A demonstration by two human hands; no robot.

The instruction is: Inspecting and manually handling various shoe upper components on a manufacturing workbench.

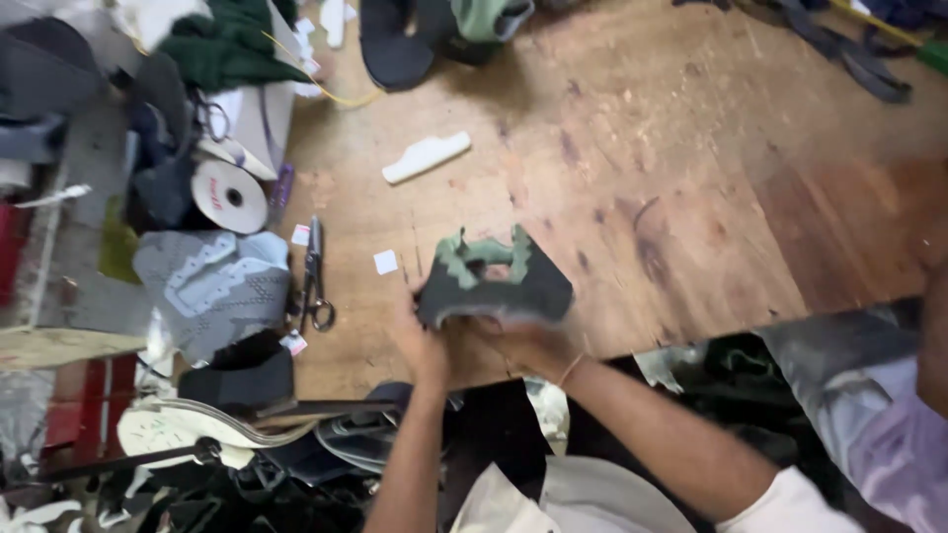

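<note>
A dark grey shoe upper with green trim (494,281) is held over the near edge of the wooden table (691,197). My left hand (423,341) grips its left lower edge. My right hand (523,341) grips its lower edge from beneath, a thin band on the wrist. The piece is blurred by motion. Scissors (315,276) lie on the table just to the left of my left hand.
A stack of grey patterned shoe uppers (212,286) and a white tape roll (229,195) sit at the left. A white shaped piece (427,156) lies farther back. Dark soles (400,44) and green fabric (227,44) lie at the far edge. Another person's sleeve (904,444) is at the right.
</note>
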